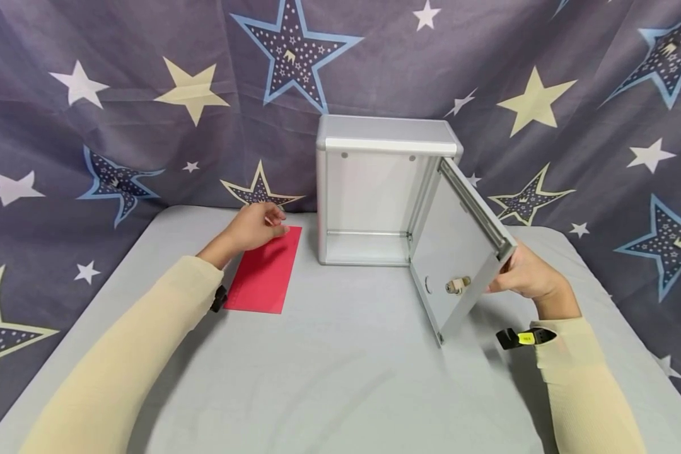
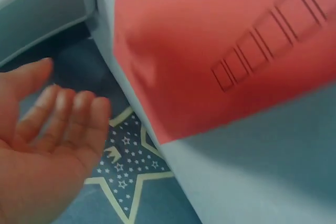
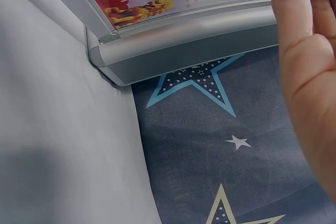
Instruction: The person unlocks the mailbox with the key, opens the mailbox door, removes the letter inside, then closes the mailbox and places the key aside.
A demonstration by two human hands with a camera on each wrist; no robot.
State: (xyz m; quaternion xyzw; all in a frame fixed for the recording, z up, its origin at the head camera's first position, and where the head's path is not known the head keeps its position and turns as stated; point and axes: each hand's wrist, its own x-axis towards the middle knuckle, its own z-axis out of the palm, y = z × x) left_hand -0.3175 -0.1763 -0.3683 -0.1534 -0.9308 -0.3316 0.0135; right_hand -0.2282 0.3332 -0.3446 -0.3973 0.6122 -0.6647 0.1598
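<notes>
A red envelope point(image 1: 268, 272) lies flat on the left side of the table, a row of printed boxes showing on it in the left wrist view. Over its far end is my left hand point(image 1: 259, 226), fingers loosely bent with nothing in them. A silver-framed lockable box point(image 1: 369, 249) stands at the back with its door point(image 1: 453, 234) swung out to the right. A small lock point(image 1: 458, 285) sits on the door's inner face. My right hand point(image 1: 524, 272) is at the door's outer side, its fingers partly hidden behind it; those visible in the right wrist view are straight.
Grey cloth covers the table point(image 1: 340, 378). Behind it hangs a dark star-patterned curtain point(image 1: 204, 151), close to the back of the box. The opened door projects toward the front of the table. Printed pictures point(image 3: 142, 11) mark the door's outer face.
</notes>
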